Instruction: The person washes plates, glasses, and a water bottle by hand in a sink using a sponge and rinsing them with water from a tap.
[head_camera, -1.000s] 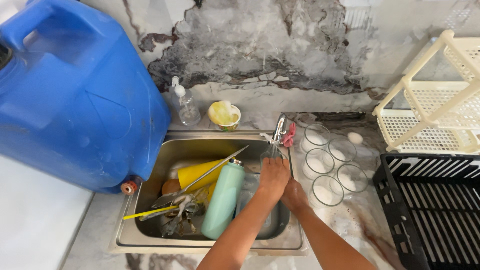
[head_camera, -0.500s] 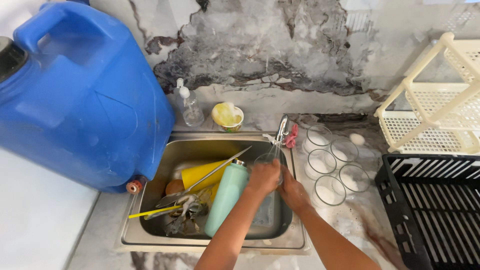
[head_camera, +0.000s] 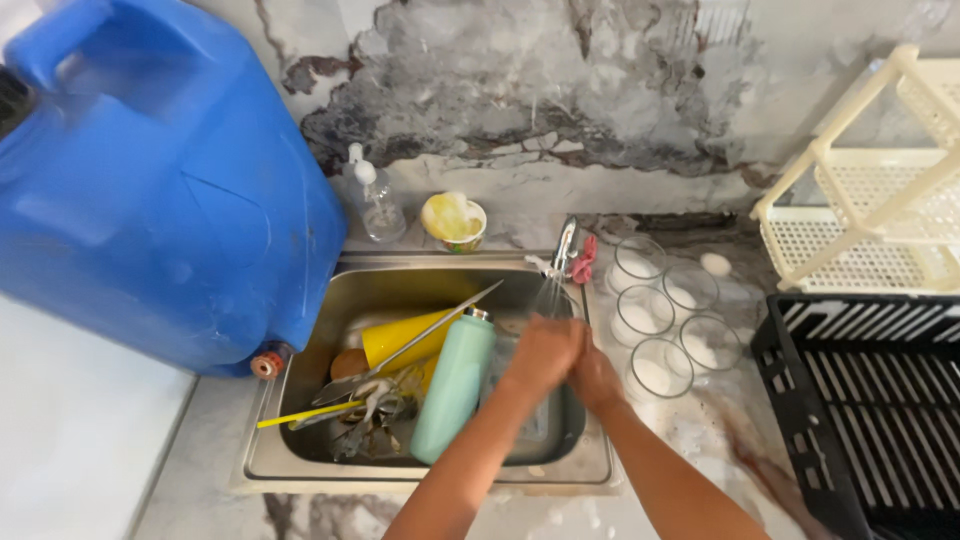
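My left hand (head_camera: 545, 350) and my right hand (head_camera: 596, 378) are pressed together over the right side of the steel sink (head_camera: 420, 262), under the water running from the tap (head_camera: 563, 245). They close around a clear glass that the fingers almost fully hide. Just left of my left hand a mint-green bottle (head_camera: 455, 385) leans in the sink. Beside it lie a yellow cup (head_camera: 400, 340), a long metal utensil (head_camera: 440, 325) and a pile of cutlery (head_camera: 365, 415).
Several soapy clear glasses (head_camera: 640, 310) stand on the counter right of the sink. A black slatted crate (head_camera: 880, 390) and a cream plastic rack (head_camera: 870, 200) are at the right. A big blue water container (head_camera: 160, 190), a pump bottle (head_camera: 375, 205) and a sponge bowl (head_camera: 453, 220) stand behind.
My hands have drawn closer together under the tap, and the glass rim that showed above my left hand is now covered. The view shifted slightly.
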